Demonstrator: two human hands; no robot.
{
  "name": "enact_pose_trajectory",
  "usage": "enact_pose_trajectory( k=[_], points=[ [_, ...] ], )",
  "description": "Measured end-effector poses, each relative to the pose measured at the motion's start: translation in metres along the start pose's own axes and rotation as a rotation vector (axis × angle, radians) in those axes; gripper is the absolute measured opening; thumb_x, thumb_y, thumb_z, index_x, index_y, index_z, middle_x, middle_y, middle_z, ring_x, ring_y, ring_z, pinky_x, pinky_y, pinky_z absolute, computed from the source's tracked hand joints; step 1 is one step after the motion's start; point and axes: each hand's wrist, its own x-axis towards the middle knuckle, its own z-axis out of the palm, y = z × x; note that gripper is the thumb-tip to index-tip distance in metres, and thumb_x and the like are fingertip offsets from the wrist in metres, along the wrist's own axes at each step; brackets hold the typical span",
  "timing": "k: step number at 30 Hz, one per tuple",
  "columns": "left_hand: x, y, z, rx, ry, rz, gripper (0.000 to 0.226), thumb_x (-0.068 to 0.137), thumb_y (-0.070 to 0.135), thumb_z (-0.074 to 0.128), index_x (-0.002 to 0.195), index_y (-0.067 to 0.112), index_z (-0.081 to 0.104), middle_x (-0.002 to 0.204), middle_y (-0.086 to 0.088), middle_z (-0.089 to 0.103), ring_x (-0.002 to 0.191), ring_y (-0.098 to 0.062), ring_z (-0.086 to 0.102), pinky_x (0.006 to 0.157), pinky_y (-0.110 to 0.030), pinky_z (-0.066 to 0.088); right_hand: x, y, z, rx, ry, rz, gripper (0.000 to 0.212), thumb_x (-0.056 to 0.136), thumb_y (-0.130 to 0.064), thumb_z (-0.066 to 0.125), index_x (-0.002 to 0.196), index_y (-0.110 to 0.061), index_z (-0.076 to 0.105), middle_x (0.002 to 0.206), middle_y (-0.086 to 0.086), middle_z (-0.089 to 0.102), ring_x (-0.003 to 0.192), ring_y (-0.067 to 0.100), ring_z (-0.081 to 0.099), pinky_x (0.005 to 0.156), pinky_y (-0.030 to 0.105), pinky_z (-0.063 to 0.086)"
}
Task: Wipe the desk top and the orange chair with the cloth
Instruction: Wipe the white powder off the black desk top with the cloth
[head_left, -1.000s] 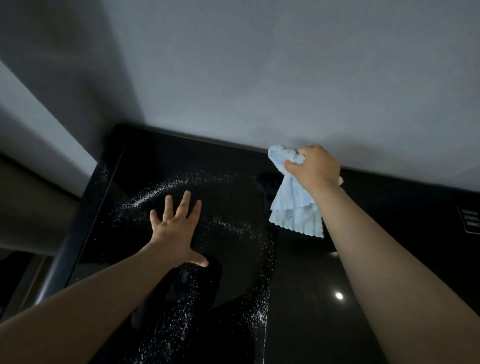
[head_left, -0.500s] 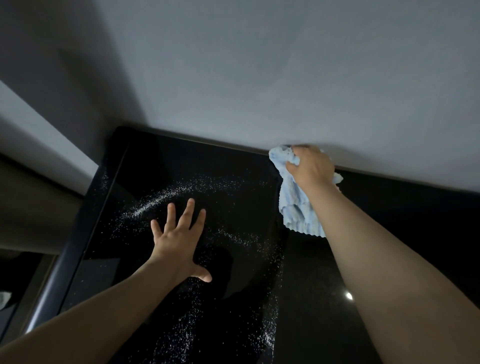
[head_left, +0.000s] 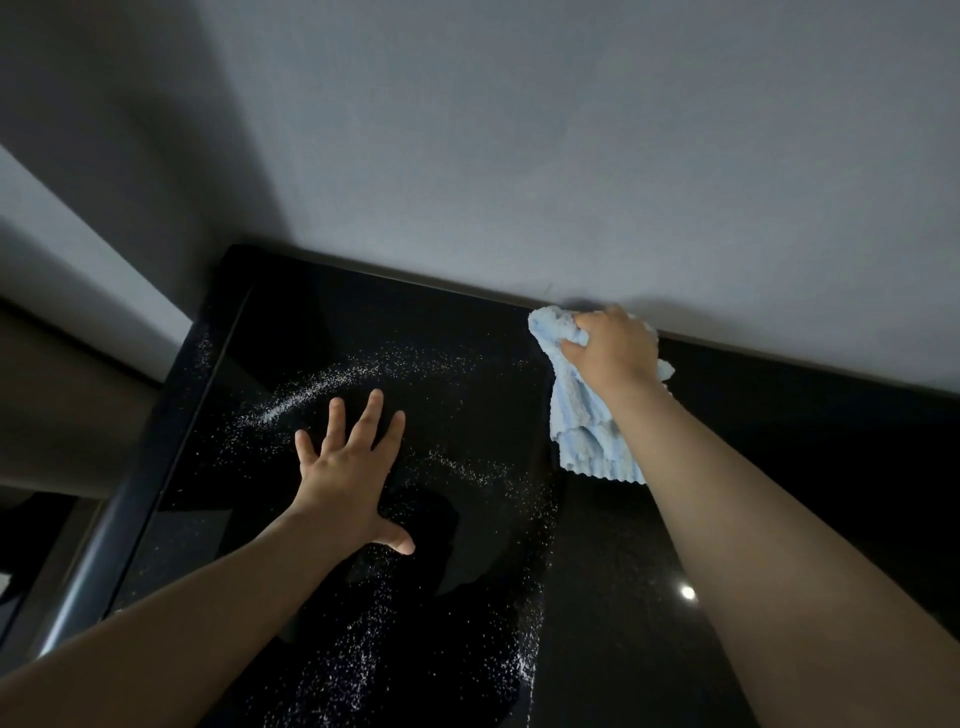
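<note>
The glossy black desk top (head_left: 779, 467) fills the lower part of the view. White crumbs (head_left: 311, 389) lie scattered in arcs across its left half. My right hand (head_left: 613, 348) grips a bunched light-blue cloth (head_left: 587, 431) at the desk's back edge, right against the wall. The cloth's loose end hangs toward me over the surface. My left hand (head_left: 348, 467) rests flat on the desk with fingers spread, among the crumbs. The orange chair is not in view.
A grey wall (head_left: 519, 156) rises directly behind the desk. The desk's rounded left edge (head_left: 130, 519) drops off beside a brownish surface (head_left: 67, 405). A light reflection (head_left: 687, 592) shows on the desk's right part.
My right hand has carried the cloth farther back, up to the wall edge. My left hand has stayed flat in the same spot.
</note>
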Motion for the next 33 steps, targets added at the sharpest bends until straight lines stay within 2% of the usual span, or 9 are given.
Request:
enact_pose_trajectory(
  k=[4, 10, 17, 33],
  points=[
    [0.000, 0.001, -0.001, 0.012, 0.000, -0.007, 0.144, 0.051, 0.072, 0.075, 0.149, 0.026, -0.019, 0.151, -0.001, -0.038, 0.141, -0.039, -0.026, 0.112, -0.064, 0.003, -0.014, 0.000, 0.004, 0.040, -0.007, 0.018, 0.037, 0.088, -0.043, 0.060, 0.120, -0.024, 0.065, 0.110, 0.008, 0.058, 0.100, 0.029, 0.058, 0.074, 0.031, 0.041],
    [0.002, -0.001, 0.000, -0.002, 0.002, 0.003, 0.144, 0.051, 0.072, 0.076, 0.150, 0.026, -0.018, 0.152, -0.001, -0.037, 0.141, -0.039, -0.026, 0.112, -0.065, 0.003, -0.036, -0.003, 0.003, 0.034, -0.001, 0.014, 0.036, 0.089, -0.043, 0.060, 0.120, -0.025, 0.064, 0.107, 0.005, 0.059, 0.097, 0.024, 0.058, 0.068, 0.027, 0.034],
    [0.002, -0.002, 0.000, -0.016, 0.014, 0.010, 0.144, 0.051, 0.070, 0.077, 0.150, 0.026, -0.016, 0.153, -0.001, -0.035, 0.141, -0.040, -0.025, 0.112, -0.066, 0.003, -0.063, -0.007, 0.001, -0.009, -0.007, 0.004, 0.036, 0.091, -0.045, 0.057, 0.120, -0.026, 0.063, 0.106, 0.003, 0.059, 0.097, 0.022, 0.058, 0.069, 0.027, 0.031],
    [0.001, -0.001, -0.001, -0.002, 0.021, 0.008, 0.145, 0.049, 0.071, 0.078, 0.151, 0.026, -0.014, 0.155, -0.002, -0.031, 0.142, -0.040, -0.022, 0.112, -0.066, 0.005, -0.140, -0.012, 0.005, 0.023, -0.061, 0.010, 0.032, 0.090, -0.043, 0.058, 0.113, -0.022, 0.066, 0.101, 0.002, 0.056, 0.091, 0.022, 0.055, 0.064, 0.027, 0.037]
  ],
)
